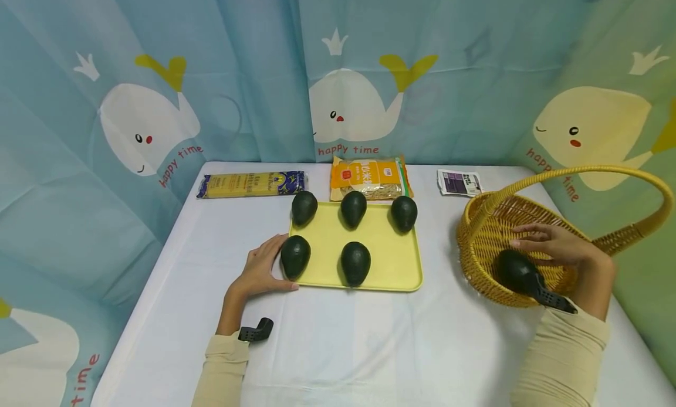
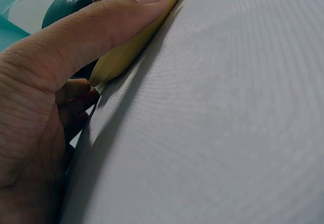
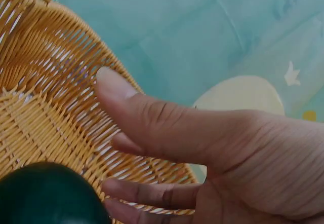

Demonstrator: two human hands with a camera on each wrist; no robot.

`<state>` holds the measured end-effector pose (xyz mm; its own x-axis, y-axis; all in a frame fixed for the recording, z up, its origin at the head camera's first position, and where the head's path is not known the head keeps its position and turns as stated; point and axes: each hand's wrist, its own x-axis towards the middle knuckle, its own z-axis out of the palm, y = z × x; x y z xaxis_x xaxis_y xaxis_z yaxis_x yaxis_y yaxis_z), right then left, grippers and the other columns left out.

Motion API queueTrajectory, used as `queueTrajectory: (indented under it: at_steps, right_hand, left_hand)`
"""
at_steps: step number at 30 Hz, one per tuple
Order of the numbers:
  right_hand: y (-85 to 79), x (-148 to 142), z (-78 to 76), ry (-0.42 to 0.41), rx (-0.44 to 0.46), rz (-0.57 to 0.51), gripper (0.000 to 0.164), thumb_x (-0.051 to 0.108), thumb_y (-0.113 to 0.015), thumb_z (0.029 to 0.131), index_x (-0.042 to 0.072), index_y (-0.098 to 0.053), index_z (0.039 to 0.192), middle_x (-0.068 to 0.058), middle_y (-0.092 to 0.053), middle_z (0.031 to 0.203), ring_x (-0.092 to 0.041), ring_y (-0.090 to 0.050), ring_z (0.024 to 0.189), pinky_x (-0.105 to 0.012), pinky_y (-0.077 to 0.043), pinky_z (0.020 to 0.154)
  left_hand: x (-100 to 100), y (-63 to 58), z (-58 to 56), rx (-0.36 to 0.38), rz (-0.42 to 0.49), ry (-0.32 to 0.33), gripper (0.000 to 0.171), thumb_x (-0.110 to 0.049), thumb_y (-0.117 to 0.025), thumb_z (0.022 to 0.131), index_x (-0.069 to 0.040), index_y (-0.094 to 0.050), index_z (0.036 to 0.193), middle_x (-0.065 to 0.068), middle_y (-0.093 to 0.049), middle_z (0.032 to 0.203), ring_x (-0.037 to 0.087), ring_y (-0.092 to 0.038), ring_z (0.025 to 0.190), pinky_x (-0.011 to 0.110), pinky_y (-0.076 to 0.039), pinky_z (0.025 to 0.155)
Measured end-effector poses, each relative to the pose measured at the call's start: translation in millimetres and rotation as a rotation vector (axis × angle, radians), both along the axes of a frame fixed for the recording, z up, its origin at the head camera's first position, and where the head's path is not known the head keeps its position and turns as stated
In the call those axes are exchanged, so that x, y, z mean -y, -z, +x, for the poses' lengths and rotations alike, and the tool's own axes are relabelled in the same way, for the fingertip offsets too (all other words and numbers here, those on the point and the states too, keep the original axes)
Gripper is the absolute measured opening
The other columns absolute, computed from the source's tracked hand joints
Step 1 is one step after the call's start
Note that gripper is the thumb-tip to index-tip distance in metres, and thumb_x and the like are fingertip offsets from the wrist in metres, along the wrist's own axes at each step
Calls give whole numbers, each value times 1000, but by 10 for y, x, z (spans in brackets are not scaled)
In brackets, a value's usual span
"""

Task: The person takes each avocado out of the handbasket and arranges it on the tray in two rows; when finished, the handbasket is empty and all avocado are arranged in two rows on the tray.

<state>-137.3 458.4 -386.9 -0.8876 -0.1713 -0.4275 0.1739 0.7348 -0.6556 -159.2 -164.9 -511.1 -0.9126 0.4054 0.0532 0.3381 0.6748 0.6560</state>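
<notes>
A yellow tray (image 1: 327,243) bears several dark green avocados, with three along the back and two in front. My left hand (image 1: 264,266) grips its front left corner, fingers by the left side and thumb (image 2: 121,24) on the front rim, close to the front left avocado (image 1: 296,257). On the right, my right hand (image 1: 557,243) is inside a woven basket (image 1: 470,260), its thumb and fingers apart. Another avocado (image 3: 48,196) lies in the basket below this hand, the fingertips right beside it in the right wrist view. The wrist camera partly covers that avocado in the head view.
Behind the tray lie a yellow pasta pack (image 1: 248,184), an orange bag of grain (image 1: 369,178) and a small white and purple packet (image 1: 459,183). The basket's tall handle (image 1: 597,169) arches over my right hand. A patterned curtain (image 1: 253,73) surrounds the white table (image 1: 401,348).
</notes>
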Motion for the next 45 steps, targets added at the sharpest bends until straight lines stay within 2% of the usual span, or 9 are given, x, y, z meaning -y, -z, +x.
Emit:
queueTrajectory:
  at_steps: [2,5,9,17,24,32,39,43,45]
  right_hand:
    - [40,-19,17,10,24,2,60,33,-53,101,-6,-36,143,-17,-54,134,11,-53,95,-29,-54,82]
    - [81,-26,44,5,45,17,62,34,-53,101,-11,-37,142,-24,-47,135,5,-53,93,-31,-54,80]
    - [109,-27,60,42,107,23,64,38,-54,100,-9,-40,141,-20,-46,131,-9,-55,94,-34,-55,79]
    - [128,-18,98,51,176,23,62,42,-53,99,-3,-42,139,-30,-42,135,-20,-53,104,-38,-54,80]
    - [115,4,97,31,208,28,69,46,-51,99,-7,-35,142,-36,-35,138,-33,-51,114,-44,-56,84]
    - [157,45,85,33,273,58,78,50,-53,97,-8,-29,144,-37,-29,139,-33,-52,112,-39,-55,83]
    - [191,79,105,117,353,-43,93,47,-55,96,-10,-6,150,-37,-20,144,-39,-43,122,-39,-55,88]
    - [176,96,114,140,353,-49,92,46,-57,95,-10,-8,149,-37,-24,141,-37,-48,120,-40,-56,87]
    - [163,105,115,146,362,-56,96,46,-57,95,-11,-3,150,-40,-19,143,-37,-47,120,-40,-56,87]
  left_hand:
    - [-7,-6,-1,-7,3,3,121,-54,-86,57,-14,-28,155,11,-30,160,32,-22,149,54,-25,106]
    - [-8,-13,-2,-17,5,6,120,-54,-86,57,-13,-29,154,13,-31,159,34,-23,148,55,-26,105]
    - [-2,-1,-9,-9,6,5,121,-54,-86,57,-14,-28,154,11,-30,159,33,-23,148,55,-25,106]
    - [8,6,-21,5,9,4,121,-55,-86,56,-17,-27,155,9,-28,161,31,-21,149,54,-24,107]
    - [6,-15,-11,-3,16,9,120,-53,-86,57,-15,-27,155,11,-30,160,33,-22,148,54,-25,106]
    - [10,-14,-12,10,8,6,120,-52,-87,57,-16,-27,155,10,-29,160,31,-20,149,54,-24,108]
    - [1,-34,-8,-17,7,11,119,-52,-87,57,-13,-29,154,12,-31,159,34,-23,148,55,-26,104]
    - [0,-29,-9,-8,13,7,119,-51,-87,57,-13,-29,154,11,-31,159,33,-23,148,54,-26,106]
    - [2,-23,-9,-1,7,6,120,-52,-87,57,-14,-28,154,11,-30,159,32,-22,148,54,-25,106]
